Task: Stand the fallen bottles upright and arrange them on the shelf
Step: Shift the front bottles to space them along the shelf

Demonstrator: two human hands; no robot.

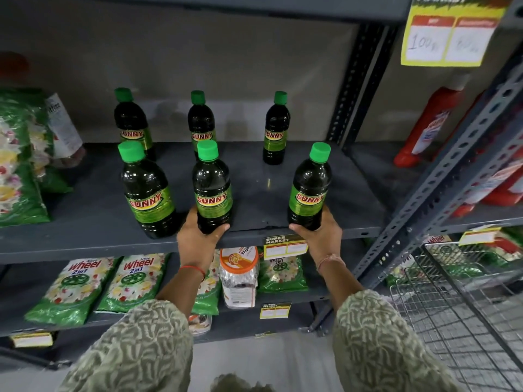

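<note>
Both hands are gripping bottles low down at the base: my left hand (pixel 198 236) is wrapping the front middle bottle (pixel 212 190), and my right hand (pixel 318 236) is clamping the front right bottle (pixel 309 190), thumbs pressing across the fronts. I am holding both upright at the front edge of the grey shelf (pixel 254 176), in the centre of the frame.

I am judging the job as nearly finished: all the bottles I can see are standing, none lying down. What is left looks like evening out the spacing, since the right pair is sitting further apart than the others.

Counting, I am seeing six green-capped bottles: three in the back row (pixel 200 123) and three in front, including the front left bottle (pixel 147 190), standing free at centre left. Two hands, two bottles held.
</note>
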